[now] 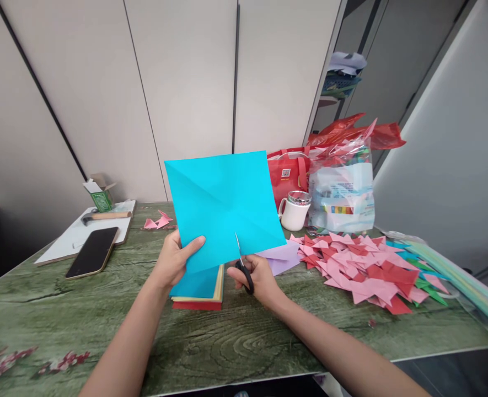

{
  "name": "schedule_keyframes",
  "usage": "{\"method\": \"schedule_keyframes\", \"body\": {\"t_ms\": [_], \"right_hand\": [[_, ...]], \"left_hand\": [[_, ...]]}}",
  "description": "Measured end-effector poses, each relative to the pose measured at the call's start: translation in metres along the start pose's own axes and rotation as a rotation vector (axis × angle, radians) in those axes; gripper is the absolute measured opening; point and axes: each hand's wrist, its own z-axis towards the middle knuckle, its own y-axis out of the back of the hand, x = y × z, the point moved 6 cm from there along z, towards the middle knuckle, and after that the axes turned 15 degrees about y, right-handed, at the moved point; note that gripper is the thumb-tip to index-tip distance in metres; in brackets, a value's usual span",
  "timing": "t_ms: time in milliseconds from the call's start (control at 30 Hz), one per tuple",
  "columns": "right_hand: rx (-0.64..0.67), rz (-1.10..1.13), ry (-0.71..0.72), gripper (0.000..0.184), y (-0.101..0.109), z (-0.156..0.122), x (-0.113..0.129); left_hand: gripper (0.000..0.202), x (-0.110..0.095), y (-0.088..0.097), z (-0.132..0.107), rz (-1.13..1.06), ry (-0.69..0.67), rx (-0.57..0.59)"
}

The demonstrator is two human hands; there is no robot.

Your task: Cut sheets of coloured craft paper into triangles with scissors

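The left hand [173,262] pinches the blue paper [223,207] up off the bench [235,336] so the scissors [244,270], gripped tight in the right hand [258,278], can cut its bottom edge.

A green wood-grain worktop [235,336] carries a stack of coloured paper [200,292], a heap of pink and red folded triangles [359,267], a lilac sheet [283,258], a white mug [294,211], a phone [92,252] and a hammer [105,216] on a white board [62,245].
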Motion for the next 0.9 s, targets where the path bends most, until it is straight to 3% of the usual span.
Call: {"method": "schedule_keyframes", "body": {"t_ms": [367, 700, 900], "right_hand": [[0.034, 0.087, -0.033, 0.038, -0.004, 0.000, -0.003], [0.262, 0.166, -0.010, 0.035, -0.010, -0.004, 0.000], [0.328, 0.225, 0.026, 0.039, -0.011, -0.005, 0.006]], "left_hand": [[0.041, -0.008, 0.004, -0.001, -0.081, -0.011, -0.104], [0.043, -0.016, 0.021, 0.002, -0.060, -0.081, -0.242], [0.040, -0.017, 0.022, 0.001, -0.040, -0.031, -0.226]]}}
